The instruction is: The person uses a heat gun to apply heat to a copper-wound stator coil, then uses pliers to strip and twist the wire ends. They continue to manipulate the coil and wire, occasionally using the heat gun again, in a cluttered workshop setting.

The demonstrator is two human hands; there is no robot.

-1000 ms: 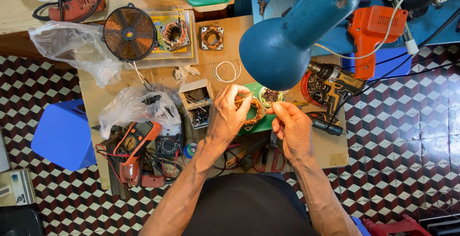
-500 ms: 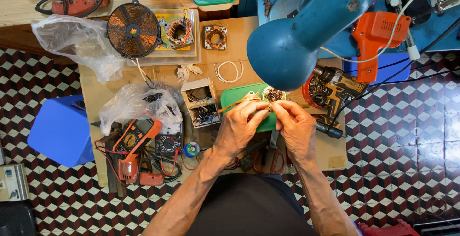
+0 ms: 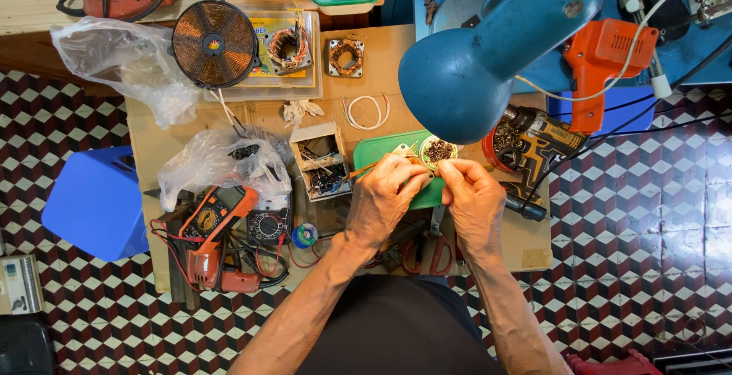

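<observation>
While both hands (image 3: 427, 196) pinch something small over the green tray (image 3: 374, 152), a round dish (image 3: 438, 151) holds dark bits

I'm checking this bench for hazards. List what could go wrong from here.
1. The small dish of tiny parts sits right beside the left hand and right hand; a nudge could spill it.
2. The blue lamp hangs low over the green tray and may get bumped.
3. Red test leads trail near the table edge and could snag.
</observation>
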